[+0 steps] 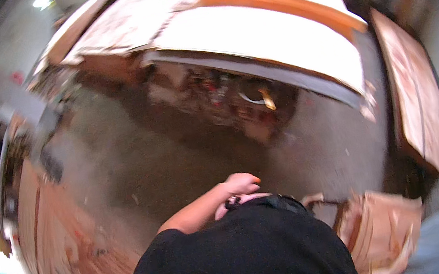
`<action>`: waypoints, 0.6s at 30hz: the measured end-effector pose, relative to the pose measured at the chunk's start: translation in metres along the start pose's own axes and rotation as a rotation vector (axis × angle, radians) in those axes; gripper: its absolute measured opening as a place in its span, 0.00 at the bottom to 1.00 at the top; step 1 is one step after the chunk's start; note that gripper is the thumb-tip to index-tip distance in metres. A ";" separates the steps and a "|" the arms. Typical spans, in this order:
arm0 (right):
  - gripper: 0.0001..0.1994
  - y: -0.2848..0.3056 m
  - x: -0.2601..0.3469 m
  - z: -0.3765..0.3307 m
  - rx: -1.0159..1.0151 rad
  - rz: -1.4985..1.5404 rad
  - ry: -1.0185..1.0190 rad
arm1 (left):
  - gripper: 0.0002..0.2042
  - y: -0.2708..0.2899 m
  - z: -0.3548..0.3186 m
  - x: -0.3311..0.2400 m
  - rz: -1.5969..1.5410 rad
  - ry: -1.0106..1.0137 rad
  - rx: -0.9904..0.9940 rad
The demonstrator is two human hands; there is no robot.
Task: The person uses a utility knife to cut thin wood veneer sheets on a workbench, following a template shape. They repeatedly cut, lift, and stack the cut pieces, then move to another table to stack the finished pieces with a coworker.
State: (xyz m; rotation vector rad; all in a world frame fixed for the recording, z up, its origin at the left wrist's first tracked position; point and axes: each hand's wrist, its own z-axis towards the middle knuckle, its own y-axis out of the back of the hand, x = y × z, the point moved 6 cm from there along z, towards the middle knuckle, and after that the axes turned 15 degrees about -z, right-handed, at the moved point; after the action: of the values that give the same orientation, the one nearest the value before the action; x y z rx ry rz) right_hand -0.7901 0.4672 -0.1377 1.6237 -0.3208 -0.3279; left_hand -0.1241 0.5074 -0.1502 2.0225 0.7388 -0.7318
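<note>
My left hand is in front of my waist, its fingers curled closed. A small orange tip shows at the fingers; what it belongs to, if anything, is hidden. Just below the hand, at the waist of my black shirt, is something dark and pinkish, too blurred to name. I cannot make out my right hand anywhere in the picture.
Ahead stands a large table with a bright white top, an orange-brown strip lying across it. Beneath are jumbled items and a yellow-handled object. Wooden boards lie left; a pale panel leans right; cardboard is lower right.
</note>
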 end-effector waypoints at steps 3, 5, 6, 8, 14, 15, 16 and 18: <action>0.12 0.024 -0.107 -0.029 -0.029 -0.063 -0.283 | 0.17 -0.008 0.009 0.017 0.057 -0.065 -0.046; 0.12 0.020 -0.169 -0.043 -0.016 -0.084 -0.406 | 0.18 -0.004 0.005 0.006 0.093 -0.053 -0.033; 0.12 0.026 -0.182 -0.055 -0.017 -0.093 -0.463 | 0.18 -0.008 0.011 0.012 0.102 -0.057 -0.029; 0.12 0.028 -0.194 -0.064 -0.007 -0.114 -0.510 | 0.18 -0.009 0.011 0.014 0.115 -0.045 -0.009; 0.13 -0.017 -0.087 -0.001 0.025 -0.083 -0.223 | 0.20 -0.002 -0.015 0.016 -0.070 0.154 0.035; 0.13 -0.031 -0.043 0.019 0.037 -0.048 -0.110 | 0.20 -0.001 -0.020 0.023 -0.095 0.081 -0.058; 0.13 -0.042 0.004 0.033 0.043 -0.017 -0.005 | 0.18 -0.001 -0.018 0.022 -0.009 0.103 -0.026; 0.13 -0.055 0.099 0.056 0.060 0.027 0.216 | 0.13 -0.009 -0.012 0.047 0.015 0.065 -0.145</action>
State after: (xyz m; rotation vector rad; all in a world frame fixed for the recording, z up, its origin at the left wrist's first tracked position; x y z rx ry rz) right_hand -0.7205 0.3807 -0.1991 1.6951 -0.1894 -0.1218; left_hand -0.0975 0.5328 -0.1827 1.9249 0.7901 -0.5889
